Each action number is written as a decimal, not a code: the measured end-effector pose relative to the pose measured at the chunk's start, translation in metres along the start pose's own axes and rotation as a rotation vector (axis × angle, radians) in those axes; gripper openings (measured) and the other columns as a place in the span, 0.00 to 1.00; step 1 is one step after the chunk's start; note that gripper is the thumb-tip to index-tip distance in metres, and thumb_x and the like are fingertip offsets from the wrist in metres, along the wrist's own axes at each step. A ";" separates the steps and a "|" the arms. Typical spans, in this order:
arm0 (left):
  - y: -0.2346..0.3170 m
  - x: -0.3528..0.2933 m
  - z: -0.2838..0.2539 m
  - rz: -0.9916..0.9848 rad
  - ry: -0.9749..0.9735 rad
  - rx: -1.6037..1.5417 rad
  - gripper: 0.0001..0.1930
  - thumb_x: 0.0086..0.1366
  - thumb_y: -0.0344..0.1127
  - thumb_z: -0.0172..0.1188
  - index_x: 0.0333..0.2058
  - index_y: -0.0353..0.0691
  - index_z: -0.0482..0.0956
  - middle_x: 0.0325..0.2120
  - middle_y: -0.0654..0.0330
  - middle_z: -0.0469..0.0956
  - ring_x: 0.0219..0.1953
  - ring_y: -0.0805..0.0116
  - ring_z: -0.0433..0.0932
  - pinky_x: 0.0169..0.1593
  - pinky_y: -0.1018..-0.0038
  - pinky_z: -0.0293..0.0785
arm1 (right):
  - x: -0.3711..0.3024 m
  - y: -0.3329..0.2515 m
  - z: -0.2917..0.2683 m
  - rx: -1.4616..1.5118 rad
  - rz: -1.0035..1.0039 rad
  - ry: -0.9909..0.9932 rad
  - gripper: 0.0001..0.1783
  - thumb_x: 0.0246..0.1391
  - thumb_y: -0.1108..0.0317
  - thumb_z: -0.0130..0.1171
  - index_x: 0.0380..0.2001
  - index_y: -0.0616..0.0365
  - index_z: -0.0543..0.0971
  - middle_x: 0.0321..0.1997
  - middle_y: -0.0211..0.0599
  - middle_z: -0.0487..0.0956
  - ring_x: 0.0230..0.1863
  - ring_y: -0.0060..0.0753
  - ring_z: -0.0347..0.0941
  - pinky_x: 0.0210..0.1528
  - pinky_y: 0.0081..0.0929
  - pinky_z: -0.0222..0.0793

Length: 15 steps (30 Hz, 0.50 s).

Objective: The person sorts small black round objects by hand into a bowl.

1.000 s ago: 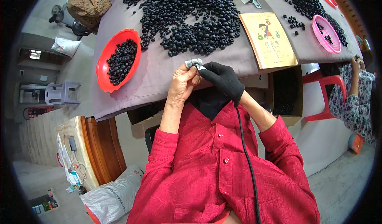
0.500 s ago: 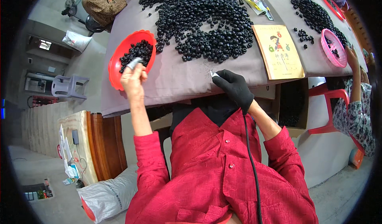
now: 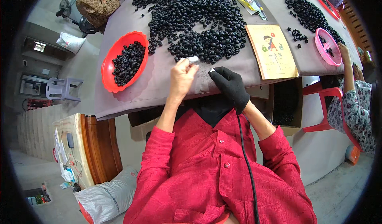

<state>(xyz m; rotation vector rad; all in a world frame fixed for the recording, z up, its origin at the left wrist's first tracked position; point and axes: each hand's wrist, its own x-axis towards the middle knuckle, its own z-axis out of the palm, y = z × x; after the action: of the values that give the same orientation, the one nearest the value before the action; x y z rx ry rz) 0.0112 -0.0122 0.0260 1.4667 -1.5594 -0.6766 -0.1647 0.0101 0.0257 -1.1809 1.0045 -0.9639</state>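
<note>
My left hand [image 3: 182, 77] is bare, with a silvery-white cover [image 3: 193, 60] around one fingertip. It hovers at the near edge of a big pile of small black ring-like pieces [image 3: 199, 21], thumb and covered finger slightly apart, and nothing shows between them. Beside it, my right hand [image 3: 231, 87] wears a black glove and is closed around a small corded tool with a pale tip [image 3: 211, 70]. Most of that tool is hidden by the glove; a black cable [image 3: 247, 160] runs from the wrist down over my red shirt. Dark crumbs lie on the cloth between my hands.
A red bowl [image 3: 106, 71] with black pieces stands at the left. A yellow booklet [image 3: 274, 61] and a packaged cutter [image 3: 251, 3] lie to the right. Beyond are a pink basket [image 3: 320, 45], another person's hand [image 3: 344, 53], and a person in a patterned top [image 3: 95, 5] at far left.
My left hand has moved right, from over the red bowl to the near edge of the pile. My gloved right hand stays in about the same place over the cloth.
</note>
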 end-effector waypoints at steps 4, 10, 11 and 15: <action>-0.003 0.013 0.022 0.120 0.019 0.194 0.09 0.47 0.27 0.61 0.30 0.35 0.76 0.23 0.56 0.71 0.24 0.63 0.73 0.28 0.70 0.68 | 0.001 0.002 -0.002 0.039 -0.040 0.014 0.15 0.53 0.62 0.54 0.37 0.64 0.76 0.29 0.26 0.75 0.31 0.14 0.65 0.34 0.16 0.63; -0.002 0.026 0.026 0.139 -0.005 0.310 0.14 0.43 0.31 0.65 0.30 0.36 0.73 0.24 0.55 0.71 0.27 0.58 0.73 0.31 0.65 0.69 | 0.003 0.007 -0.003 0.032 -0.128 0.020 0.15 0.53 0.62 0.54 0.37 0.63 0.76 0.27 0.26 0.74 0.29 0.14 0.64 0.32 0.16 0.62; 0.001 0.028 0.026 0.157 0.005 0.330 0.15 0.43 0.32 0.65 0.30 0.36 0.73 0.24 0.55 0.71 0.27 0.57 0.72 0.31 0.65 0.69 | 0.003 0.007 -0.003 0.034 -0.127 0.022 0.15 0.53 0.62 0.54 0.37 0.63 0.76 0.27 0.26 0.74 0.29 0.14 0.64 0.32 0.16 0.62; 0.004 0.029 0.028 0.168 0.020 0.403 0.13 0.44 0.33 0.65 0.28 0.36 0.72 0.25 0.53 0.71 0.27 0.57 0.72 0.31 0.65 0.69 | 0.003 0.005 -0.002 0.023 -0.078 0.017 0.15 0.53 0.61 0.54 0.36 0.63 0.76 0.24 0.25 0.71 0.25 0.13 0.61 0.27 0.16 0.59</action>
<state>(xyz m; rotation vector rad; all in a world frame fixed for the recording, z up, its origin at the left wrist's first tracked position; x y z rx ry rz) -0.0134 -0.0445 0.0224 1.5975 -1.8532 -0.2556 -0.1654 0.0069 0.0203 -1.2019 0.9637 -1.0459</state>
